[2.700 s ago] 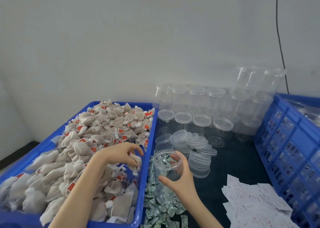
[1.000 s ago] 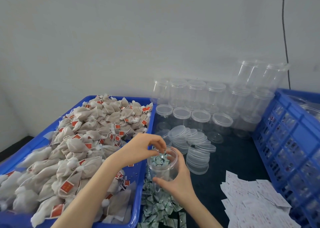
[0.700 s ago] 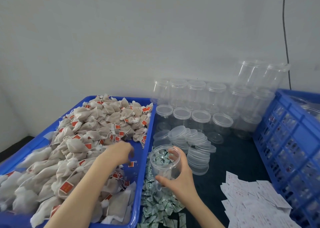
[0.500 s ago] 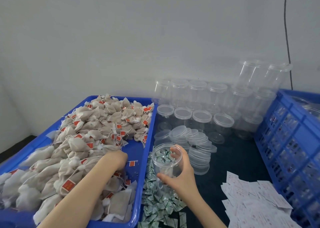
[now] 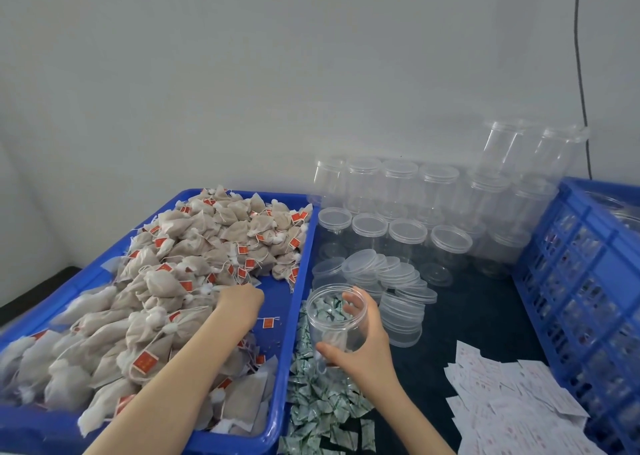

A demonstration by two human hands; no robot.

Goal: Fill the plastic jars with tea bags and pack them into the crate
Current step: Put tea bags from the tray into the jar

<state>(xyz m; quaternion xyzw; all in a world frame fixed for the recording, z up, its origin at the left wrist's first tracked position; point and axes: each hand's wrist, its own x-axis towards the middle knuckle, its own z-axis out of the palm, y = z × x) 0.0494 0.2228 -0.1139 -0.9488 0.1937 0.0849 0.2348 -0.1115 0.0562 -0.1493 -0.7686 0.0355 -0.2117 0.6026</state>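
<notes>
While our right hand [image 5: 360, 345] grips an open clear plastic jar [image 5: 335, 319] above green sachets [image 5: 318, 395], our left hand [image 5: 240, 304] reaches, fingers curled, into tea bags [image 5: 166, 281] in the blue tray [image 5: 294, 316]; its grip we cannot tell; the blue crate [image 5: 581, 281] stands far right.

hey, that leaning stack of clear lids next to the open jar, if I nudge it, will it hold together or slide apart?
The stack of lids would probably slide apart: it already fans sideways rather than standing straight. The lids look thin and smooth, so likely light and slippery. Being round, a loose one might roll toward the crate.
</notes>
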